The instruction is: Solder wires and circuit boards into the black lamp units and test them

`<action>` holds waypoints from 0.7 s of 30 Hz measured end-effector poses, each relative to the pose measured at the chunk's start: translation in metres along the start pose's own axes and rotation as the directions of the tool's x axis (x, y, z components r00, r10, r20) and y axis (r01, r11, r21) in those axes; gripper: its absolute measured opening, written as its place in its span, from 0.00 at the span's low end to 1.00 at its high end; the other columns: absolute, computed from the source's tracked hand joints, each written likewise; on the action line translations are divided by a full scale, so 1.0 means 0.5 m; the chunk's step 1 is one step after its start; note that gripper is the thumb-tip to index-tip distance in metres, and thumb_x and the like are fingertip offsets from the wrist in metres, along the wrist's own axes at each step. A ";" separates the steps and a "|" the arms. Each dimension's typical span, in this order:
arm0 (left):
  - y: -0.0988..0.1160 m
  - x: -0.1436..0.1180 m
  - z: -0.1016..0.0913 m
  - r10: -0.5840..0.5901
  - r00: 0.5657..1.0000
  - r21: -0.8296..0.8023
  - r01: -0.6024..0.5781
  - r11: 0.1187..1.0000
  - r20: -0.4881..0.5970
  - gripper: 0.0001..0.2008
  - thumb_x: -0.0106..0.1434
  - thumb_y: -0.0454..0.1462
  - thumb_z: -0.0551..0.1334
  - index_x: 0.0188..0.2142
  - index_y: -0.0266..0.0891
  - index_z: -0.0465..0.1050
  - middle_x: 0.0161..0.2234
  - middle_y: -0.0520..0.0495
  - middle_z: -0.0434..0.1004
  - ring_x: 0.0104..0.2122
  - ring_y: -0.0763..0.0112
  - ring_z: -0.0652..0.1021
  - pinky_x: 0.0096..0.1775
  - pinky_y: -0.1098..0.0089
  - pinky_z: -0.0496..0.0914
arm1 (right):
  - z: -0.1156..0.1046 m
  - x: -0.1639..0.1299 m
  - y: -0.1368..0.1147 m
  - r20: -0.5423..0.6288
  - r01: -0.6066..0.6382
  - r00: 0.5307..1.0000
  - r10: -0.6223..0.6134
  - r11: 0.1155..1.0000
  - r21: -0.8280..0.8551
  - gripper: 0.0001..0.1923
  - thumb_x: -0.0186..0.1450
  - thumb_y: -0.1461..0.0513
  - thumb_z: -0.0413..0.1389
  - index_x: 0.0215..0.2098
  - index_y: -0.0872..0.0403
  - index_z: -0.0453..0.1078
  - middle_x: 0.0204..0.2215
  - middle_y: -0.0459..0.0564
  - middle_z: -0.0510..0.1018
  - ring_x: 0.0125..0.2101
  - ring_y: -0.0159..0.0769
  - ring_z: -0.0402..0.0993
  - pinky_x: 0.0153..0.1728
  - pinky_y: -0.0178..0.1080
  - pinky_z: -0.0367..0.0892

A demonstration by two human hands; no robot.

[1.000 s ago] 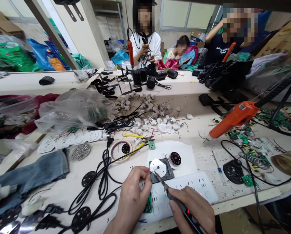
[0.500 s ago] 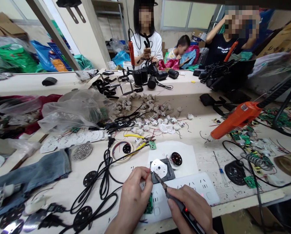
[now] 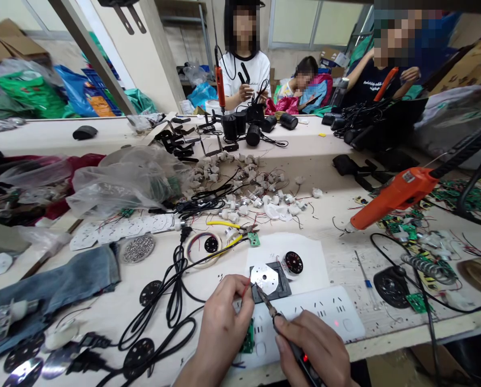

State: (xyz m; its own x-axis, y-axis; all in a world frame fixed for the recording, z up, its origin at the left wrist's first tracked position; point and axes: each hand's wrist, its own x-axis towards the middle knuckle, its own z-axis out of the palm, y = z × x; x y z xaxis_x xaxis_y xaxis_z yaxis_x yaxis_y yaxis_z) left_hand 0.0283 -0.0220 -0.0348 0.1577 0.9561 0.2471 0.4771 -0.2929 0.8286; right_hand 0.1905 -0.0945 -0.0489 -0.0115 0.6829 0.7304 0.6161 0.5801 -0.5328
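Observation:
My right hand [image 3: 311, 344] is closed around a soldering iron [image 3: 291, 344] with a lit red light on its handle. The iron's tip points at the left edge of a white octagonal plate [image 3: 260, 280], which lies in a dark square holder [image 3: 281, 287]. Close to that tip, the thumb and fingers of my left hand [image 3: 226, 317] pinch a thin red wire [image 3: 246, 288]. Below my left fingers a green circuit board [image 3: 247, 338] is partly hidden by the hand. It rests against a white power strip [image 3: 325, 305]. A round black disc part [image 3: 294, 262] sits just behind the holder.
An orange electric screwdriver [image 3: 394, 199] hangs at the right, near heaped circuit boards [image 3: 458, 199]. Yellow-handled pliers [image 3: 224, 224] and a tape roll [image 3: 202, 251] lie behind my hands. Black cords [image 3: 176, 290] loop at the left. Several co-workers sit across the bench, one [image 3: 246, 70] handling black parts.
My hands and the soldering iron hold almost the same pose at the plate. The view has shifted slightly. Across the bench, one co-worker's hands rise with a black part, while another lowers an arm.

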 end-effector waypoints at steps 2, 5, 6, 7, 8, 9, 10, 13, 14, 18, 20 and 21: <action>0.000 0.000 0.000 0.001 1.000 0.002 -0.001 1.000 0.004 0.09 0.62 0.34 0.56 0.25 0.43 0.64 0.31 0.48 0.79 0.32 0.69 0.80 0.34 0.71 0.76 | -0.002 0.003 -0.005 -0.017 -0.022 1.000 0.022 1.000 0.021 0.18 0.62 0.72 0.55 0.49 0.56 0.72 0.24 0.48 0.73 0.22 0.33 0.67 0.20 0.35 0.67; 0.000 0.000 0.000 0.008 1.000 0.005 -0.008 1.000 0.001 0.09 0.62 0.34 0.56 0.25 0.42 0.64 0.31 0.49 0.79 0.32 0.70 0.80 0.33 0.72 0.75 | -0.009 0.012 -0.017 -0.072 -0.091 0.993 0.092 0.996 0.027 0.17 0.63 0.72 0.55 0.49 0.56 0.73 0.25 0.49 0.73 0.23 0.33 0.67 0.21 0.36 0.66; -0.001 0.000 0.000 0.011 1.000 0.006 -0.011 1.000 0.000 0.09 0.62 0.34 0.56 0.25 0.42 0.64 0.31 0.49 0.79 0.31 0.70 0.80 0.33 0.72 0.75 | -0.011 0.015 -0.021 -0.093 -0.111 0.989 0.112 0.994 0.021 0.17 0.63 0.72 0.55 0.49 0.55 0.73 0.25 0.49 0.73 0.23 0.34 0.67 0.21 0.36 0.66; -0.001 0.000 0.001 0.014 1.000 0.006 -0.014 1.000 -0.001 0.09 0.62 0.34 0.56 0.25 0.42 0.64 0.31 0.49 0.79 0.32 0.71 0.80 0.33 0.73 0.75 | -0.014 0.018 -0.023 -0.110 -0.123 0.986 0.124 0.992 0.013 0.16 0.64 0.72 0.55 0.49 0.55 0.73 0.25 0.49 0.73 0.23 0.34 0.67 0.20 0.36 0.65; -0.001 0.000 0.001 0.017 1.000 0.007 -0.017 1.000 -0.002 0.09 0.62 0.34 0.56 0.25 0.42 0.64 0.31 0.49 0.79 0.32 0.71 0.80 0.33 0.73 0.75 | -0.017 0.021 -0.025 -0.124 -0.131 0.984 0.131 0.991 0.007 0.16 0.64 0.71 0.55 0.48 0.54 0.73 0.25 0.49 0.72 0.23 0.34 0.67 0.20 0.36 0.65; -0.001 0.000 0.001 0.018 1.000 0.007 -0.018 1.000 -0.003 0.09 0.62 0.33 0.56 0.25 0.42 0.63 0.31 0.49 0.79 0.32 0.71 0.80 0.33 0.73 0.75 | -0.020 0.023 -0.026 -0.133 -0.136 0.982 0.135 0.991 0.002 0.16 0.64 0.71 0.56 0.48 0.54 0.74 0.25 0.49 0.72 0.23 0.34 0.67 0.20 0.36 0.65; -0.001 0.000 0.001 0.018 1.000 0.007 -0.018 1.000 -0.004 0.09 0.62 0.33 0.56 0.25 0.42 0.63 0.31 0.49 0.79 0.31 0.71 0.80 0.33 0.74 0.75 | -0.022 0.025 -0.026 -0.140 -0.139 0.981 0.137 0.990 -0.001 0.15 0.64 0.71 0.56 0.47 0.55 0.74 0.25 0.49 0.72 0.23 0.34 0.67 0.20 0.36 0.65; -0.001 -0.001 0.001 0.015 1.000 0.009 -0.015 1.000 -0.007 0.09 0.62 0.33 0.56 0.25 0.42 0.63 0.31 0.50 0.78 0.31 0.72 0.79 0.33 0.74 0.74 | -0.026 0.025 -0.024 -0.145 -0.143 0.979 0.142 0.990 0.005 0.14 0.63 0.72 0.56 0.47 0.56 0.74 0.25 0.49 0.72 0.23 0.34 0.68 0.20 0.36 0.64; -0.001 -0.001 0.001 0.015 1.000 0.007 -0.015 1.000 -0.006 0.09 0.62 0.33 0.56 0.25 0.42 0.63 0.31 0.50 0.78 0.31 0.72 0.79 0.32 0.75 0.74 | -0.026 0.024 -0.023 -0.146 -0.145 0.979 0.145 0.989 0.010 0.14 0.63 0.72 0.56 0.47 0.56 0.74 0.25 0.49 0.72 0.23 0.34 0.68 0.20 0.36 0.64; -0.002 -0.002 -0.001 0.021 1.000 -0.004 -0.021 1.000 0.012 0.09 0.64 0.34 0.57 0.26 0.42 0.64 0.31 0.49 0.77 0.32 0.71 0.79 0.33 0.74 0.75 | -0.024 0.018 -0.021 -0.166 -0.169 0.971 0.170 0.985 0.024 0.14 0.64 0.71 0.56 0.46 0.55 0.75 0.24 0.48 0.71 0.22 0.33 0.66 0.19 0.35 0.63; -0.002 -0.002 -0.002 0.029 1.000 -0.002 -0.029 1.000 0.009 0.09 0.66 0.35 0.57 0.28 0.41 0.67 0.32 0.48 0.76 0.33 0.71 0.79 0.34 0.74 0.75 | -0.022 0.017 -0.021 -0.189 -0.174 0.966 0.178 0.984 0.035 0.14 0.64 0.71 0.56 0.46 0.55 0.75 0.23 0.47 0.71 0.21 0.32 0.66 0.19 0.35 0.62; -0.002 -0.003 -0.004 0.038 0.999 0.005 -0.038 0.999 0.002 0.09 0.66 0.36 0.57 0.29 0.41 0.68 0.32 0.48 0.76 0.34 0.70 0.78 0.35 0.73 0.75 | -0.022 0.017 -0.021 -0.199 -0.174 0.964 0.179 0.984 0.040 0.13 0.64 0.71 0.56 0.46 0.55 0.75 0.23 0.47 0.71 0.21 0.32 0.66 0.19 0.35 0.62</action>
State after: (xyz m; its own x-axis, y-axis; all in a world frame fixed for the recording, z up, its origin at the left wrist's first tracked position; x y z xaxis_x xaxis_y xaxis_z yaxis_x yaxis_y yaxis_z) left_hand 0.0260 -0.0231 -0.0349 0.1773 0.9443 0.2774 0.4749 -0.3289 0.8163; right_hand 0.1926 -0.0997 -0.0325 0.2556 0.6737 0.6934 0.5769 0.4693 -0.6685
